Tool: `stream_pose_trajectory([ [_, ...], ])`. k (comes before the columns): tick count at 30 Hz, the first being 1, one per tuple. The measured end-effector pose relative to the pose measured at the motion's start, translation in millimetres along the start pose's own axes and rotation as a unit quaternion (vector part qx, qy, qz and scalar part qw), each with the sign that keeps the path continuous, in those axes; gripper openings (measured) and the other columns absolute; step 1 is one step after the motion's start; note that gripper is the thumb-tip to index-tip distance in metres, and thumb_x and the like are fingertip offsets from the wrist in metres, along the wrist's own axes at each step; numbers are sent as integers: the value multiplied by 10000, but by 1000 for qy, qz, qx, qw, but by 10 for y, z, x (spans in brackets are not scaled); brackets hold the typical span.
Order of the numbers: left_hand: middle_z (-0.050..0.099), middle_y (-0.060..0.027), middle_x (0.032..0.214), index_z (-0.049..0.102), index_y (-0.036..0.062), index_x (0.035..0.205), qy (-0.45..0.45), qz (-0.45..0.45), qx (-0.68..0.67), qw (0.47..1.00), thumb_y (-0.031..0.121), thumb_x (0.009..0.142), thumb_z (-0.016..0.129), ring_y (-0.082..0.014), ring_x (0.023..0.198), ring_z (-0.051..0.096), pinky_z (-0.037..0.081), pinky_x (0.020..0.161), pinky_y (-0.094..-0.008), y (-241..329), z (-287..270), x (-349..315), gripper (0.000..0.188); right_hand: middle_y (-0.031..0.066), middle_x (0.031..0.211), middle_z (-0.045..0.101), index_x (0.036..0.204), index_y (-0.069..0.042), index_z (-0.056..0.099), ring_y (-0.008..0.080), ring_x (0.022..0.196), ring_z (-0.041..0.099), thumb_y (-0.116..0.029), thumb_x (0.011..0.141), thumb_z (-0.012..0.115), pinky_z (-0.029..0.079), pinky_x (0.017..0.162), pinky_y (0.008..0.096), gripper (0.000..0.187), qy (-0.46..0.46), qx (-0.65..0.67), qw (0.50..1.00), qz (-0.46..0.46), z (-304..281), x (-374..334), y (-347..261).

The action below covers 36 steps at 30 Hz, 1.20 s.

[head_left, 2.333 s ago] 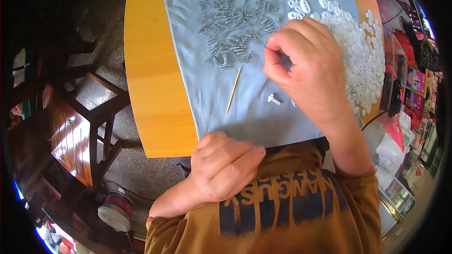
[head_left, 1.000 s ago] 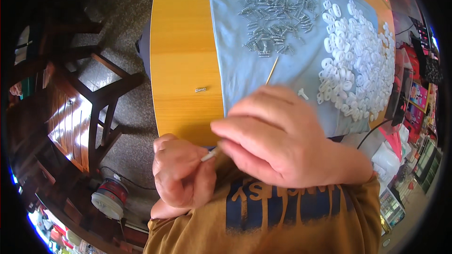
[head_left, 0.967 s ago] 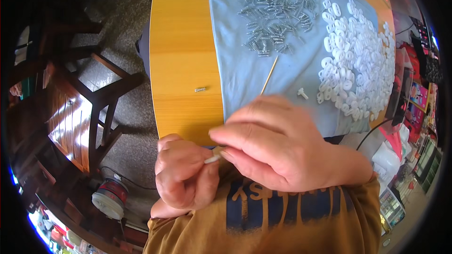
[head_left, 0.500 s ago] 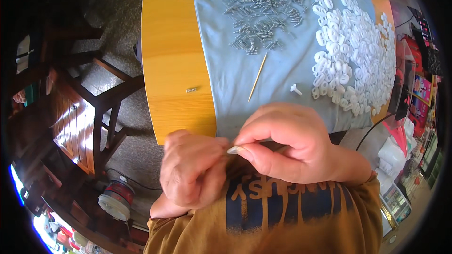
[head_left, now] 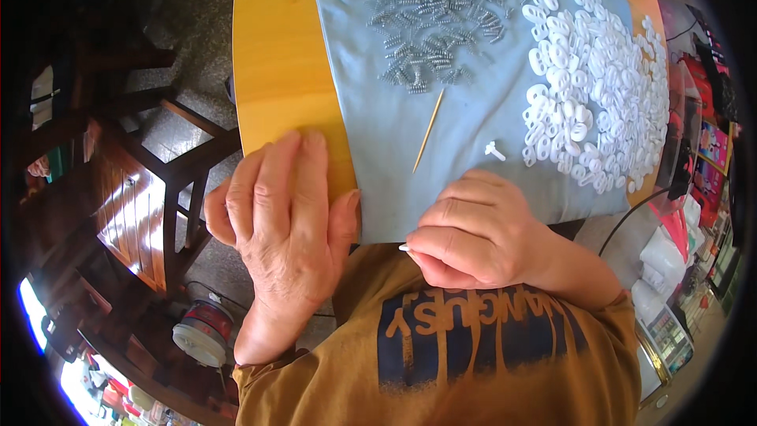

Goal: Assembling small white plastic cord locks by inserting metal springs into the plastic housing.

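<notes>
The person's left hand [head_left: 288, 225] is spread above the near left corner of the tabletop [head_left: 280, 55], palm down. Its fingers are extended and slightly parted; the thumb stands out toward the left edge of the blue cloth [head_left: 378, 158]. From where I stand, I cannot tell whether anything lies beneath the fingertips.

The right hand [head_left: 473, 229] is at the near edge of the tabletop, with its fingers curled and closed. Thumb and forefinger pinch a small white piece [head_left: 404, 248]. Only the tip of this piece projects, pointing left, at the near edge of the cloth; the remainder is concealed by the fingers.

Components on the cloth are arranged as follows. Metal springs [head_left: 430, 55] lie in a loose heap toward the far edge of the tabletop. White oval parts [head_left: 579, 87] are piled along the right edge, some on bare wood. A thin wooden stick [head_left: 428, 130] lies obliquely between the springs and the near edge. A white stemmed part [head_left: 494, 151] lies apart, just beyond the right hand.
</notes>
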State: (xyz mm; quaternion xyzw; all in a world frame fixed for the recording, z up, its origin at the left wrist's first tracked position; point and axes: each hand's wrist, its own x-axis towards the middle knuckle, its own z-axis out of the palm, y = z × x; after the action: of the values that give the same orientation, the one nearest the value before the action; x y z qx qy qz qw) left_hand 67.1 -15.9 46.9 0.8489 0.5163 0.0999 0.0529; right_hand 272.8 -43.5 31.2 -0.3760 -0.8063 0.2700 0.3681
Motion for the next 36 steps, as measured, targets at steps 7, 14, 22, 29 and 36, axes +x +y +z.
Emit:
stream_pose_trajectory([
  [7, 511, -74, 1246, 589, 10, 1172, 17, -14, 18, 1000, 266, 801, 614, -221, 1096, 477, 278, 941, -393, 16, 40, 54, 452, 5, 666, 560, 756, -70, 599, 163, 549, 536, -5, 608, 712, 370, 457, 264, 197, -5, 1, 1000, 3, 2, -18, 5],
  [14, 628, -59, 973, 654, 31, 902, 134, 36, -97, 986, -16, 677, 694, -222, 875, 583, 424, 780, -344, -50, 127, 24, 234, 9, 657, 558, 751, -69, 595, 166, 539, 531, 9, 594, 713, 367, 456, 269, 211, 7, 4, 1000, -1, 13, -10, 8],
  [22, 602, -101, 885, 566, 30, 901, 90, 33, -120, 988, -29, 746, 647, -288, 789, 568, 453, 717, -372, -156, 63, 154, 185, 15, 650, 553, 746, -65, 587, 169, 530, 526, 21, 595, 709, 367, 455, 274, 212, 20, 13, 1000, 4, 28, -26, 26],
  [29, 583, -110, 813, 554, 35, 894, 69, -14, -153, 986, 19, 817, 614, -308, 722, 551, 444, 661, -380, -120, 68, 190, 99, -2, 639, 451, 668, -91, 517, 162, 560, 486, -54, 652, 681, 400, 500, 282, 170, 11, -10, 1000, 22, 23, -29, 3],
  [36, 587, -108, 788, 576, 21, 894, 93, -27, -192, 976, 26, 816, 632, -295, 728, 562, 452, 682, -359, -142, 124, 196, 96, -3, 639, 443, 676, -98, 508, 163, 571, 493, -64, 648, 683, 407, 508, 284, 180, 14, 2, 999, 33, 28, -30, 6],
])
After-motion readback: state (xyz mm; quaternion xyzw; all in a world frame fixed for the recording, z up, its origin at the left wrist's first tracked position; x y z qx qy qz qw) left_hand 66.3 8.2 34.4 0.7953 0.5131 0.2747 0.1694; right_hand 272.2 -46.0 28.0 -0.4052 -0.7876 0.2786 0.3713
